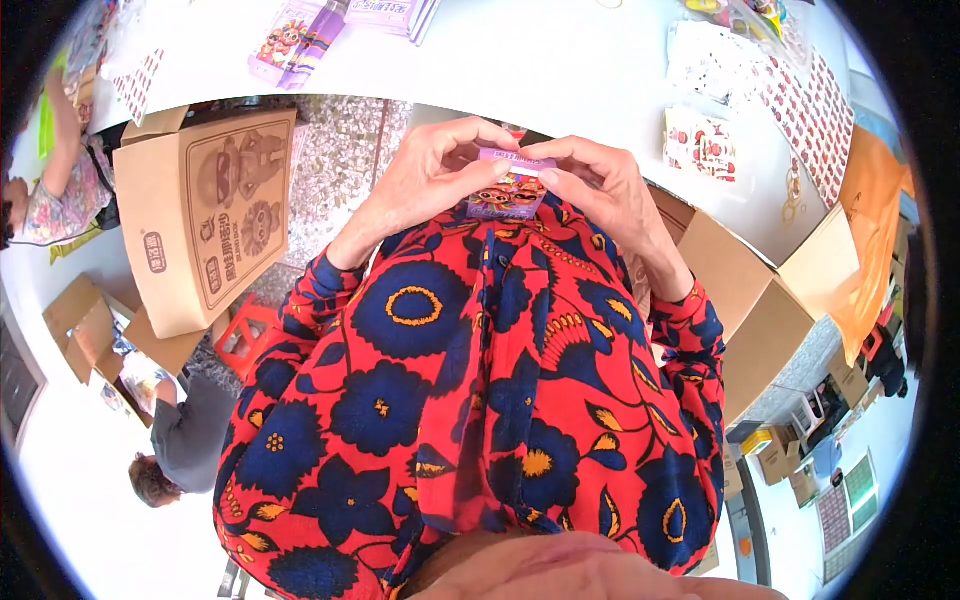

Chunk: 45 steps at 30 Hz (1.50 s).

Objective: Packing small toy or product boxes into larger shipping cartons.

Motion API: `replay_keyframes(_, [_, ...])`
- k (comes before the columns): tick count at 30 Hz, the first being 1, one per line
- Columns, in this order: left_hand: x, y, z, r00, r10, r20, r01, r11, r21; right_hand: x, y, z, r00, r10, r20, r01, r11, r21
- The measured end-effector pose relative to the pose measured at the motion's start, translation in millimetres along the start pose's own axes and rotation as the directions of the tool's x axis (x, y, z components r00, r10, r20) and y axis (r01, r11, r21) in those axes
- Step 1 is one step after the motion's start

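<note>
A small purple carton with a colourful cartoon print [507, 196] is held upright close to my chest, by the near edge of the white table. My left hand [428, 172] grips its upper left side, thumb on the front and the other fingers curled behind the top. From the other side my right hand [602, 188] pinches the upper right corner in the same manner. Both thumbs lie near the carton's top edge, where a lilac flap shows between them. What is inside the carton is hidden.
Flat purple cartons [300, 42] lie on the white table [540, 70]. Sticker sheets [808, 110] and plastic packets [700, 145] are at right. A large printed cardboard box [215, 215] stands left, an open cardboard box [765, 310] right, beside orange plastic [865, 240]. Two people [195, 430] are at left.
</note>
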<state>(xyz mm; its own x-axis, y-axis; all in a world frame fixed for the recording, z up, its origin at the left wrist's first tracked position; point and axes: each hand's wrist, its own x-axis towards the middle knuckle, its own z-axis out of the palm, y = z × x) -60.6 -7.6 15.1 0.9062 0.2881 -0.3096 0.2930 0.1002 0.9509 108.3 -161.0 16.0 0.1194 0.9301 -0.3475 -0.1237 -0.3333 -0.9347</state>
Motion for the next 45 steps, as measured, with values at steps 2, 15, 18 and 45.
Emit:
replay_keyframes(2, [1,1,2,1.0,-0.024,-0.001,0.024,1.0,-0.004,0,-1,0,1.0,0.017,-0.002,-0.017,1.0,-0.004])
replay_keyframes(15, [3,6,-7,0.994,0.091,0.064,-0.1,0.983,0.153,-2,-10,7,0.998,0.003,-0.061,-0.004,1.0,-0.025])
replay_keyframes(18, [5,1,-10,0.989,0.124,0.085,-0.136,0.978,0.156,-2,-9,11,0.996,-0.01,-0.093,-0.001,0.994,-0.114])
replay_keyframes(45, [17,-11,-23,0.969,0.1,0.225,-0.114,0.992,0.049,-5,12,11,0.871,-0.49,0.039,0.399,0.659,-0.638])
